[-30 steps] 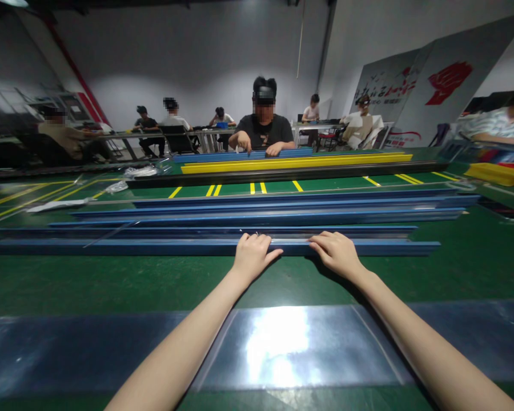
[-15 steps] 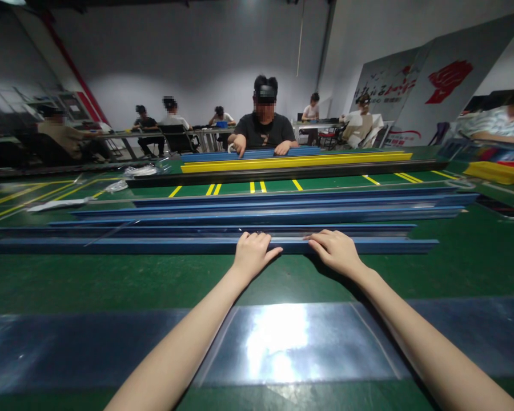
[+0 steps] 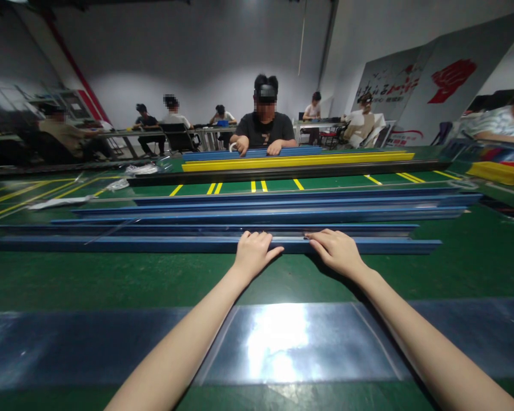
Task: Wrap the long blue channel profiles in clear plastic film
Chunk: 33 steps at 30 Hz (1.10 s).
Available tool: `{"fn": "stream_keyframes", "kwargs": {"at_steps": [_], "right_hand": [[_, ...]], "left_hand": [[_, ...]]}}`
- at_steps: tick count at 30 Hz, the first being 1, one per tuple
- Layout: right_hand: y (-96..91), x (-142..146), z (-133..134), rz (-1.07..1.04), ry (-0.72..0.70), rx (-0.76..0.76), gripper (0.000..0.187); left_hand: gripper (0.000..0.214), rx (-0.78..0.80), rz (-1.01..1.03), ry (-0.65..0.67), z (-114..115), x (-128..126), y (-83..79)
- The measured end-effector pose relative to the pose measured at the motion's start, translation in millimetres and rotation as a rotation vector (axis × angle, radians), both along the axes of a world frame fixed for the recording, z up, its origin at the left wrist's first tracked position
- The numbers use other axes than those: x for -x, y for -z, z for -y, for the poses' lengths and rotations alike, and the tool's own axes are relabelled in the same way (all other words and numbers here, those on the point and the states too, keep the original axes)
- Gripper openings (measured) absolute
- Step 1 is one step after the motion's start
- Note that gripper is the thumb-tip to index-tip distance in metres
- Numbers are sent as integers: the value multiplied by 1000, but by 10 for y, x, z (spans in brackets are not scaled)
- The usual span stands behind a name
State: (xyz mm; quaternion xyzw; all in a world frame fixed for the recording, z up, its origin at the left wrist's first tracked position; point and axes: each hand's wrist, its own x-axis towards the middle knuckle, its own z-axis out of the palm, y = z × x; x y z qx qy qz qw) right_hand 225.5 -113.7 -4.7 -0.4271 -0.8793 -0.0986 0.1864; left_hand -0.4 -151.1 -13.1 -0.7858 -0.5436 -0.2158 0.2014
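Observation:
A long blue channel strip (image 3: 368,246) lies across the green table in front of me, its open trough facing up. My left hand (image 3: 253,251) grips its near wall, fingers curled over the rim into the trough and thumb along the front face. To the right, my right hand (image 3: 336,250) is closed over the same wall, with its thumb low on the front. A tiny dark spot shows at its index fingertip inside the trough; I cannot tell what it is. Bright trough floor shows between the hands.
More blue strips (image 3: 282,214) lie parallel behind. Beyond are a black strip (image 3: 346,170) and a yellow strip (image 3: 300,162). Clear sheeting (image 3: 325,342) covers the near table. Across from me sits a person (image 3: 264,128) with both hands on blue strips. A yellow tray (image 3: 497,172) stands right.
My hands stay almost where they were; the right index fingertip has shifted slightly in the trough. The person opposite has moved one hand closer to the other.

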Motion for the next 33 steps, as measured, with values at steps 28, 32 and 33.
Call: {"fn": "stream_keyframes", "kwargs": {"at_steps": [28, 32, 33], "right_hand": [[17, -8, -4, -20, -31, -11, 36], [32, -21, -18, -16, -11, 1, 35], [31, -22, -17, -11, -1, 3, 35]], "left_hand": [[36, 27, 4, -26, 14, -16, -25], [37, 19, 14, -31, 11, -14, -26], [37, 16, 14, -33, 10, -13, -23]]}}
